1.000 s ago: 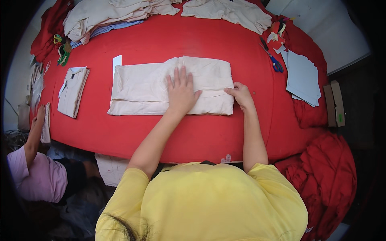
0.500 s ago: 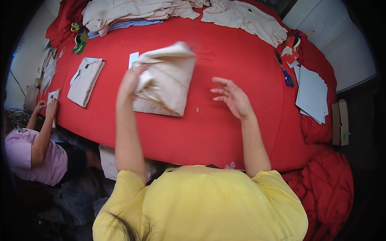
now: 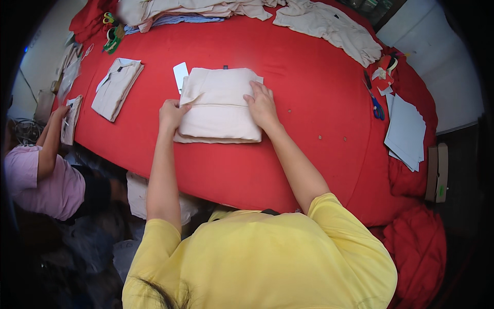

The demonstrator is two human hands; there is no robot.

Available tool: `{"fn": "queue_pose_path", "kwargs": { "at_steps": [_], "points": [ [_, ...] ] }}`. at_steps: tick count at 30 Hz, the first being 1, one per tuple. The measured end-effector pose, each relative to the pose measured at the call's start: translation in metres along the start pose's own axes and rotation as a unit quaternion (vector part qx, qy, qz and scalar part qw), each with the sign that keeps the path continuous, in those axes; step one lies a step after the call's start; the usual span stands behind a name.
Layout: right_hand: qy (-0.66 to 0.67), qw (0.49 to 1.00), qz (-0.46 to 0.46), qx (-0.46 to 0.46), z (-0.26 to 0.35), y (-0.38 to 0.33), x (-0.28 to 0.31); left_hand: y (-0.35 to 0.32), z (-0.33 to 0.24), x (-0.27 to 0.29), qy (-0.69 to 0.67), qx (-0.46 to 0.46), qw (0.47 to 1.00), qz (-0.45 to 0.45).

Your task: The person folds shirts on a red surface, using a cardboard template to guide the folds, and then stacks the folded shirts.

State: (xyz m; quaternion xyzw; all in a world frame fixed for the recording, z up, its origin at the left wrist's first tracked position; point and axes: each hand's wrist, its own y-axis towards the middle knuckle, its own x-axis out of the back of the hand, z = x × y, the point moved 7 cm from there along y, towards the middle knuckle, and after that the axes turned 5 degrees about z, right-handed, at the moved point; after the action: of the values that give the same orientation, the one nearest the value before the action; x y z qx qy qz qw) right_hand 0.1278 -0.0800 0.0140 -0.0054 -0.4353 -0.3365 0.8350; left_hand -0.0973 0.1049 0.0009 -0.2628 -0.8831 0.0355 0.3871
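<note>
Your left hand [image 3: 173, 114] pinches the cream garment [image 3: 220, 118] (folded squarish, softly creased); your right hand [image 3: 263, 106] rests loosely open on it.

Across the red table [image 3: 319, 92], on its right side, I see blue-handled scissors [image 3: 378, 109] near a stack of pale sheets [image 3: 405, 135], with a narrow cardboard box [image 3: 441, 172] farther right and heaped red cloth [image 3: 417, 252] below. At far left is a co-worker [image 3: 51, 180] in pink.
</note>
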Motion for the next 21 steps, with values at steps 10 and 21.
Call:
{"fn": "queue_pose_path", "kwargs": {
  "at_steps": [10,21],
  "points": [
    [0.211,0.967,0.118,-0.081,-0.062,-0.008,0.036,-0.100,-0.057,-0.030,0.281,-0.248,0.898,-0.231],
    [0.153,0.975,0.114,0.113,-0.049,0.004,0.051,-0.131,-0.119,-0.154,0.154,-0.524,0.836,-0.056]
  ]
}}
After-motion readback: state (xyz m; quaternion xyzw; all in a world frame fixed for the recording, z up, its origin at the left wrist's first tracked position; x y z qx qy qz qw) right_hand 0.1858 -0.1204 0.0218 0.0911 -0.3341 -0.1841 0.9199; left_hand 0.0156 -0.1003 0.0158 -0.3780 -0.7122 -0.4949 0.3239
